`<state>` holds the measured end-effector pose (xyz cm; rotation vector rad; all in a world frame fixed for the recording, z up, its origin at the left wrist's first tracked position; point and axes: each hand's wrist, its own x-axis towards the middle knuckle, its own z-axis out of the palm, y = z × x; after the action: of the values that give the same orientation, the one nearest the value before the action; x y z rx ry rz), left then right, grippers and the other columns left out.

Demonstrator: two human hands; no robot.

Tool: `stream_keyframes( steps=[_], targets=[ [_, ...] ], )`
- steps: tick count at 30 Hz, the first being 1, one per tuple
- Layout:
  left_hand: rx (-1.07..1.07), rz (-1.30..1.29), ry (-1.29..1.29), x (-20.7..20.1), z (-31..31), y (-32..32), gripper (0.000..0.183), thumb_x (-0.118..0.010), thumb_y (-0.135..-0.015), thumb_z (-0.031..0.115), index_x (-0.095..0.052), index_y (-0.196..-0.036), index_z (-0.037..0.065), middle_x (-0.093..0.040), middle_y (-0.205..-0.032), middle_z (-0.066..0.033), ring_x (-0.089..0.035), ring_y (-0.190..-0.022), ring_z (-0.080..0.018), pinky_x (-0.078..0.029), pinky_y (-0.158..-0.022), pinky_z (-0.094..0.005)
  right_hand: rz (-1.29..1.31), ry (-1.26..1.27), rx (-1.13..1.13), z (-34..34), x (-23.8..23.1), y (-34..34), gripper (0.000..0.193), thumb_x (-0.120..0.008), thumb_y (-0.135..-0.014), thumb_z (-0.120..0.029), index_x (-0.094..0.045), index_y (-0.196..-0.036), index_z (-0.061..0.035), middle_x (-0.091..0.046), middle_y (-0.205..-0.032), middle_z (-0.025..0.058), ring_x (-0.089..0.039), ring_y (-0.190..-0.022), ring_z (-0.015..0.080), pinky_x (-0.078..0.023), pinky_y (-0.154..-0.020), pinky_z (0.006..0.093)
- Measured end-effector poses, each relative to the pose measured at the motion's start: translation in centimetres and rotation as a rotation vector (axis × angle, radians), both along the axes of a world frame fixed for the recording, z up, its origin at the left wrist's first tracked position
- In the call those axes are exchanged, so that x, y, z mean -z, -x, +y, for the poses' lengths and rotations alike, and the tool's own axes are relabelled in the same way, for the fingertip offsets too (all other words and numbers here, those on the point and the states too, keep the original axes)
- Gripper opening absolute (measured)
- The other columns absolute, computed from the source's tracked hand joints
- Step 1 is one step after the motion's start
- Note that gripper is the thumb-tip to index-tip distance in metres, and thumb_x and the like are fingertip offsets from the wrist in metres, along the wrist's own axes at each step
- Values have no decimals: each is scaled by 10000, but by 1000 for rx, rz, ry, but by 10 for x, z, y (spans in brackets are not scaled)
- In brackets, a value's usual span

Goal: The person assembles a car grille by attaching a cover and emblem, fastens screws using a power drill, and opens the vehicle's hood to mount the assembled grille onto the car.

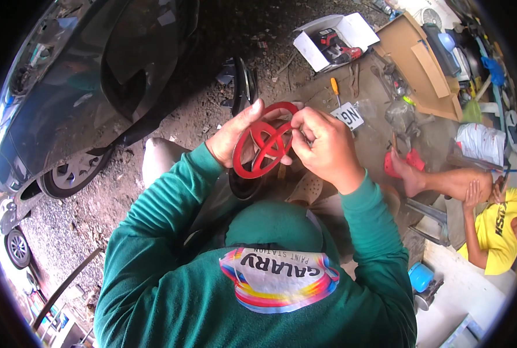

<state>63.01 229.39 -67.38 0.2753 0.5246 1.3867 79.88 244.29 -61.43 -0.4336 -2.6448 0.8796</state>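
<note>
An oval car emblem (pixel 258 129) with a red face and crossing inner loops is held up in front of my chest, tilted. My left hand (pixel 232 132) grips it from the left, with the thumb along its upper left edge and the fingers behind, partly hidden by it. At the emblem's upper right rim, my right hand (pixel 329 142) is closed in a pinch, thumb and fingertips together. Whether a thin film or piece lies between those fingertips is too small to see.
A dark car body (pixel 73 110) fills the left. Ahead, a white box (pixel 315 53) holds a red and black power drill; an orange-handled screwdriver (pixel 334 87) and a plate (pixel 349 116) lie nearby. Cardboard (pixel 412 64) stands far right. A person in a yellow shirt (pixel 490 232) sits right.
</note>
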Motion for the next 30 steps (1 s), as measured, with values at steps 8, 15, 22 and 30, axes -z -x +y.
stream_keyframes(
  steps=[8, 15, 22, 30],
  targets=[
    [-140, -72, -100, -1, 5, 2, 1059, -549, -1016, 773, -299, -1699, 3, -499, -1614, -179, -605, -1397, -374, -572, -1092, -585, 67, 800, 270, -16, 29, -28, 80, -717, -987, 10, -650, -985, -34, -668, -820, -62, -460, -654, -23, -381, -579, 208],
    [-186, 179, -198, -7, 8, -3, 1206, -715, -904, 765, -249, -1717, 5, -468, -1650, -208, -521, -1497, -421, -475, -1218, -523, 148, 911, 370, -31, 29, -24, 122, -756, -996, -51, -641, -1036, -38, -630, -814, -87, -516, -702, 4, -423, -632, 224],
    [-294, 177, -127, 5, 4, 3, 1134, -868, -820, 511, -326, -1671, -6, -499, -1631, -171, -453, -1556, -412, -359, -1301, -512, 255, 1547, 418, -9, 73, -27, 114, -611, -1067, -112, -675, -1150, -67, -535, -791, -43, -443, -622, 54, -355, -508, 240],
    [-301, -1, -4, 12, 5, 3, 1153, -933, -776, 449, -303, -1700, 171, -555, -1554, -137, -506, -1500, -449, -482, -1168, -667, 210, 1506, 938, 81, 258, -51, 213, -555, -992, -67, -680, -1164, -51, -605, -855, 4, -499, -643, 94, -415, -535, 283]
  ],
)
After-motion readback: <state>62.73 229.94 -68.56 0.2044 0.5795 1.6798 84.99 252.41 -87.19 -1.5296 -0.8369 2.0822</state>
